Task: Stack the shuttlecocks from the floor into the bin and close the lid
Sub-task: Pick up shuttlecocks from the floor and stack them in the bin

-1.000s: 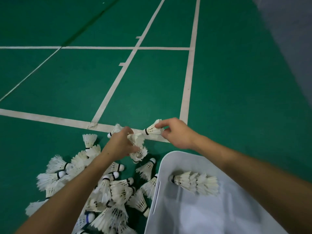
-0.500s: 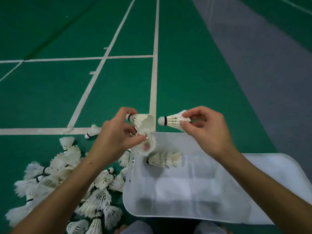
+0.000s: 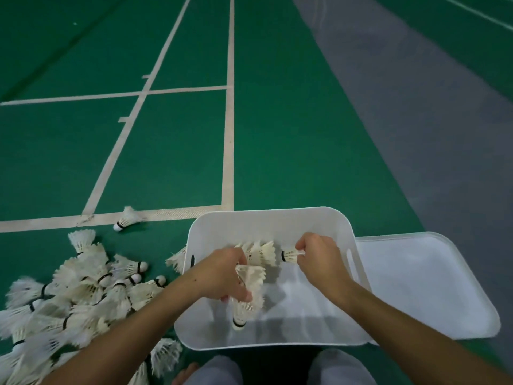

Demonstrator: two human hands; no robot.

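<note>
White bin at lower centre of frame, sitting on green court floor. Lid lying flat on floor at lower right, touching bin's right side, so bin open.

Left hand over bin's left half, fingers curled round a short nested stack of shuttlecocks, cork end pointing down toward bottom of frame. Right hand over bin's upper right part, fingers pinching single shuttlecock by feather end, cork with black band pointing left. Another nested row of shuttlecocks lying inside bin, between the two hands, near far wall; cannot tell whether the pinched one touches it.

Big loose pile of shuttlecocks on floor at lower left of frame, just beside bin's left wall, some blurred at frame edge. One stray shuttlecock apart from pile, lying on white court line at left of centre, cork pointing lower left.

Grey knees at bottom edge, below bin. Grey floor strip running along upper right of frame.
</note>
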